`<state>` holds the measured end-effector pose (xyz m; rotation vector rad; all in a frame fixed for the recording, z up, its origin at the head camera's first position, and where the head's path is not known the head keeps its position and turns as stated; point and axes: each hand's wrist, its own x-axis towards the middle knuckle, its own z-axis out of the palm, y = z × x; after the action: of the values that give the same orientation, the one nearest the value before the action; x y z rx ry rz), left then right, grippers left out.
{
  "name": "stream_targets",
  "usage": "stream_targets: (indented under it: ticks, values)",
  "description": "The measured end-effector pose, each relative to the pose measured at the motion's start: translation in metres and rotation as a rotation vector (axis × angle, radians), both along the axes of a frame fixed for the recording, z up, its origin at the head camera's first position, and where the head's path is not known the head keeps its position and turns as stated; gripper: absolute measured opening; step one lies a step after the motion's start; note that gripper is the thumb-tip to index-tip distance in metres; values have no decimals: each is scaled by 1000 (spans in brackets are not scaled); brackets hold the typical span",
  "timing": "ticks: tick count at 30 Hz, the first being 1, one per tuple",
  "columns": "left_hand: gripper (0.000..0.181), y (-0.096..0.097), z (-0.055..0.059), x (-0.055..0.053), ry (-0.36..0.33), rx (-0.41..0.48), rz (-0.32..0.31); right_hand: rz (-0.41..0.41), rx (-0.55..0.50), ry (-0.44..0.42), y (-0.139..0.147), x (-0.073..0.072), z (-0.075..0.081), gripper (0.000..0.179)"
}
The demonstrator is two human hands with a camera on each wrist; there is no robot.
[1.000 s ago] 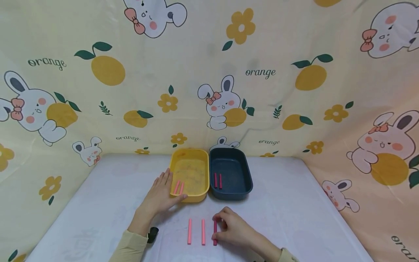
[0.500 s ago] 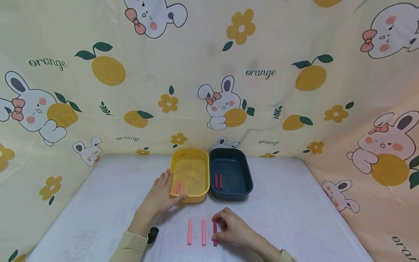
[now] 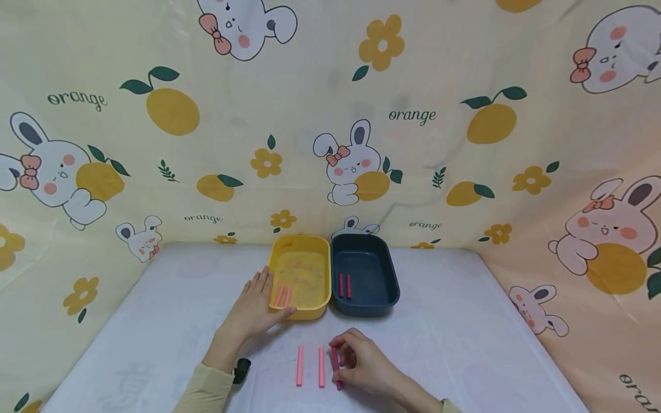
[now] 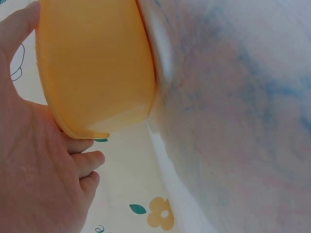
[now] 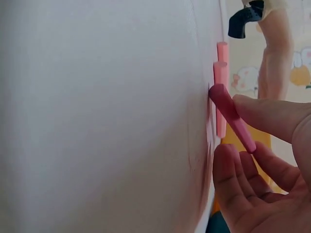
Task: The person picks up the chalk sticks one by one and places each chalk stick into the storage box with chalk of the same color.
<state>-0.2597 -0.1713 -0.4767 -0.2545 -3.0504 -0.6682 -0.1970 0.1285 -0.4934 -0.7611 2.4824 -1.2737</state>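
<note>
Already, far trays (image 3: 304,264) hold four sticks (image 3: 348,287); near, two pink sticks (image 3: 321,367) wait; your right hand (image 3: 368,362) pinches a dark stick (image 5: 233,118), left hand (image 3: 251,312) unclenched.

The word "orange" (image 3: 412,116) is appearing four times on the cloth (image 3: 310,86) beyond the left hand (image 3: 253,312) and right hand (image 3: 365,364), and once more, cut off, far to their right. Left of them, faint lettering (image 3: 124,385) on the tabletop (image 3: 444,332) is looking illegible.

The left grip (image 3: 251,308) extends forward, fingers (image 3: 264,279) straight, thumb (image 3: 283,314) spread. The right grip (image 3: 368,361) pinches, its fingers bent.
</note>
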Motion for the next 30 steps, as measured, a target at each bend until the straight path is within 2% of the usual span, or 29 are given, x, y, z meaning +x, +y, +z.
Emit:
stream_targets:
  ticks: [7, 12, 30]
  values:
    - [118, -1, 1, 0, 0, 2, -5, -23, -22, -88, -5, 3, 2, 45]
    - [118, -1, 1, 0, 0, -1, -10, -24, -33, -120, -6, 5, 4, 41]
    - [119, -1, -1, -1, -4, -5, -6, -11, -62, -87, -8, 7, 7, 35]
